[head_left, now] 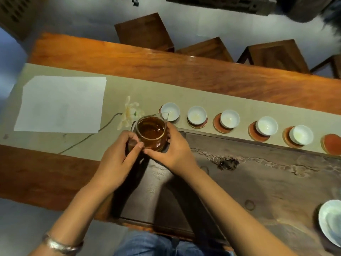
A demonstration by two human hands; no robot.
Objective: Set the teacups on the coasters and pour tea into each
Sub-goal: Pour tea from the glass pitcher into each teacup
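Note:
A glass pitcher (151, 132) full of amber tea is held between both hands above the left end of the dark tea tray (258, 178). My left hand (118, 159) grips its handle side; my right hand (171, 148) cups its right wall and base. The spout points at the leftmost white teacup (170, 111). Several white teacups (197, 115) (230, 119) (267, 126) (301, 135) stand in a row on red-brown coasters (219, 128) along the beige runner (129, 89), each with a little pale liquid. At far right one coaster (332, 144) lies bare.
A white paper sheet (60, 104) and a pale artificial flower (129, 113) lie on the runner at left. A white bowl (330, 220) sits on the tray's right edge. Wooden stools (145, 32) stand beyond the table's far side.

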